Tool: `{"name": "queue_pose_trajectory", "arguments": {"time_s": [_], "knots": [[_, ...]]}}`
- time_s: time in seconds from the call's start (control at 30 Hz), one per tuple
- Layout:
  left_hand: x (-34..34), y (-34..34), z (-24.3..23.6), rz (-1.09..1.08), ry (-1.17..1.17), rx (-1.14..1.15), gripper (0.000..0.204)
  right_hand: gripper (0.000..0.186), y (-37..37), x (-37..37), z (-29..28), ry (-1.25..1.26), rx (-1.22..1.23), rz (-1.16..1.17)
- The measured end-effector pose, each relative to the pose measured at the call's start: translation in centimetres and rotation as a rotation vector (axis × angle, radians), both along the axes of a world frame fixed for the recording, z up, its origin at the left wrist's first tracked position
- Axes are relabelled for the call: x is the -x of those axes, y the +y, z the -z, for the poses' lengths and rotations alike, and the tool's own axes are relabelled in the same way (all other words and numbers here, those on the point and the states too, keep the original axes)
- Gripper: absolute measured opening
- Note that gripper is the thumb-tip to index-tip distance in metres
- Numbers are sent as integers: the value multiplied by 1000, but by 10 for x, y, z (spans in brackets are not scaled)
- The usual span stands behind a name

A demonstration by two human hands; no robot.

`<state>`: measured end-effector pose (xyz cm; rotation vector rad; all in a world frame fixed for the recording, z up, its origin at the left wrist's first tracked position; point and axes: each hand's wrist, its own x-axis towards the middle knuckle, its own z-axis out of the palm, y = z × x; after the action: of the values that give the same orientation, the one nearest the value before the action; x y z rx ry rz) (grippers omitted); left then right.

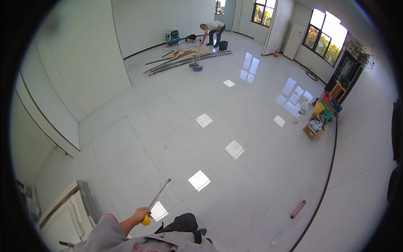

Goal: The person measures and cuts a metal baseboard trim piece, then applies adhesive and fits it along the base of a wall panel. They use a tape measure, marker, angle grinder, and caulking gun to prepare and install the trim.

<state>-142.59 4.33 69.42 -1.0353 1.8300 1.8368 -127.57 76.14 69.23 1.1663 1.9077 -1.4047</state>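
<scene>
My left hand (pixel 140 215) is closed on a yellow tape measure (pixel 146 220) at the lower middle, with its pale blade (pixel 159 194) pulled out and angled up and away over the pale tiled floor (pixel 126 164). The grey sleeve of that arm runs in from the lower edge. My dark-clad leg (pixel 184 221) shows beside it. My right hand is not in view. At the lower left, white boards and panels (pixel 67 214) lie beside my arm. Bright white squares (pixel 199 180) show on the floor ahead.
A person (pixel 213 26) bends at the back near long strips (pixel 189 59), a blue machine (pixel 173 38), a black bucket (pixel 223 45) and a purple container (pixel 197 67). Boxes and bags (pixel 317 119) line the right wall. A tube (pixel 298 209) lies lower right.
</scene>
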Motion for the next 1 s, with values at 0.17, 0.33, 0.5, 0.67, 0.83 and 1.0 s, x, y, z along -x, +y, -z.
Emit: {"name": "queue_pose_trajectory", "arguments": {"time_s": [0.17, 0.33, 0.5, 0.67, 0.83, 1.0], "knots": [[-24, -79, 105, 734, -54, 1009, 15, 33, 22, 312, -28, 300, -153, -37], [130, -86, 117, 725, -72, 1036, 16, 37, -28, 528, -31, 311, -41, -102], [495, -43, -5, -200, 28, 3, 21, 35, -77, 643, -24, 164, 79, -231], [824, -30, -93, -48, 261, -81, 25, 36, -87, 799, -14, 25, 43, -566], [1003, -42, -74, -100, 289, -56, 25, 36, -75, 999, 21, -76, 58, -419], [1058, -69, -32, -318, 95, -21, 22, 31, -81, 1284, 9, 20, 3, -266]]}}
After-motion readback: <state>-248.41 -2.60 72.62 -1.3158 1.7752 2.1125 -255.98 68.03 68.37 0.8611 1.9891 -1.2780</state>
